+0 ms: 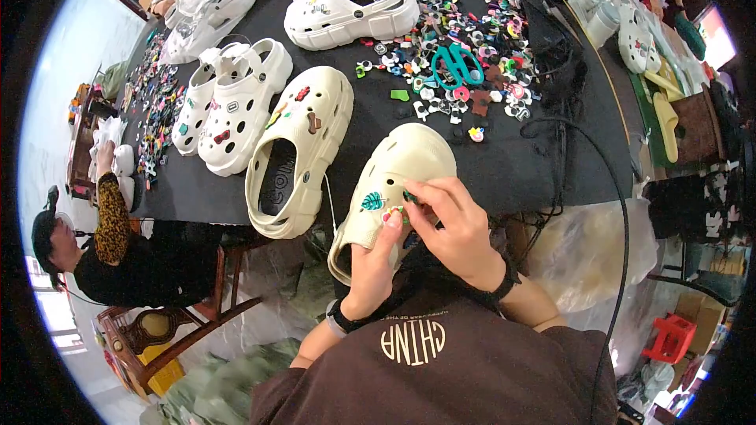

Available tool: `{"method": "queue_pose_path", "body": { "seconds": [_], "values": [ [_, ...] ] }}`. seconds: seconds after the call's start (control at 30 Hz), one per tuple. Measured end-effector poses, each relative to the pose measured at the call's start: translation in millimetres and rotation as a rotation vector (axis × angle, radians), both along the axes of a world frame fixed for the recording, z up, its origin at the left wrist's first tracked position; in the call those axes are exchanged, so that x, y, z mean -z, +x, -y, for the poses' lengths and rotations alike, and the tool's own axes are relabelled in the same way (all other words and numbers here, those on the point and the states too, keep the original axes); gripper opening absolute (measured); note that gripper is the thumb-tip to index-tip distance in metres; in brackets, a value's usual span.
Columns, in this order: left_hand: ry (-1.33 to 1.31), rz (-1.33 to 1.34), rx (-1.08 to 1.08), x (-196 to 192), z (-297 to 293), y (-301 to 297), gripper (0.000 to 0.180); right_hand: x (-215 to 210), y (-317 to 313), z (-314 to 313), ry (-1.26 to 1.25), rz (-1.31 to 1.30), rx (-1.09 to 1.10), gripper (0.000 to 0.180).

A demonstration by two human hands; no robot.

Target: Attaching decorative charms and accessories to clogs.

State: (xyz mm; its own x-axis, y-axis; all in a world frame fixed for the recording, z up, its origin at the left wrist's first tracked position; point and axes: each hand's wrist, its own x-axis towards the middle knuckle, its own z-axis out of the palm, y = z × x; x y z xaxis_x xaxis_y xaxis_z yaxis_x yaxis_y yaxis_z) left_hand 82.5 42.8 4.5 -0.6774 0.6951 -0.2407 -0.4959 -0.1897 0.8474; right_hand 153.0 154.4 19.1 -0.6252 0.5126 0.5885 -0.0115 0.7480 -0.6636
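A cream clog [413, 153] is tilted in front of me at the table's near edge. My left hand [370, 267] grips it at the opening, fingers hidden inside and thumb pressed on top beside a small colourful charm [391, 213]. A green leaf charm [372, 201] sits on the upper, left of my thumb. My right hand [461, 228] is closed in a pinch at the clog's holes, on a small dark green charm [409, 196] that is mostly covered by the fingertips. To the left lies the matching cream clog [331, 122], bearing red, yellow-green and brown bone-shaped charms.
Loose charms [504, 47] lie heaped across the black table [543, 165], with teal cutters or looped handles [458, 67] among them. Several white clogs [244, 110] stand left and beyond. A black cable [622, 236] hangs at right. Another person [118, 260] sits at left.
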Motion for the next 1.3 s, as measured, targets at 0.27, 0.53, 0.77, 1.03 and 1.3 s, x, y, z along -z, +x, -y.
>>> {"method": "queue_pose_path", "body": {
  "seconds": [0.27,0.53,0.77,1.03,1.3],
  "values": [
    [0.051,0.134,0.025,-2,2,-1,0.036,-1,8,10,0.09,0.11,-0.035,0.032],
    [0.024,-0.015,0.025,10,7,5,0.035,3,13,4,0.028,0.11,0.018,0.027],
    [0.011,-0.114,0.045,22,16,8,0.032,-3,20,9,0.029,0.186,0.083,0.024],
    [-0.036,-0.151,0.139,19,22,2,0.032,-6,12,-3,-0.356,0.201,-0.017,0.08],
    [-0.083,-0.211,0.17,25,31,-3,0.029,-12,5,-5,-0.414,0.347,-0.092,0.093]
  ]
}}
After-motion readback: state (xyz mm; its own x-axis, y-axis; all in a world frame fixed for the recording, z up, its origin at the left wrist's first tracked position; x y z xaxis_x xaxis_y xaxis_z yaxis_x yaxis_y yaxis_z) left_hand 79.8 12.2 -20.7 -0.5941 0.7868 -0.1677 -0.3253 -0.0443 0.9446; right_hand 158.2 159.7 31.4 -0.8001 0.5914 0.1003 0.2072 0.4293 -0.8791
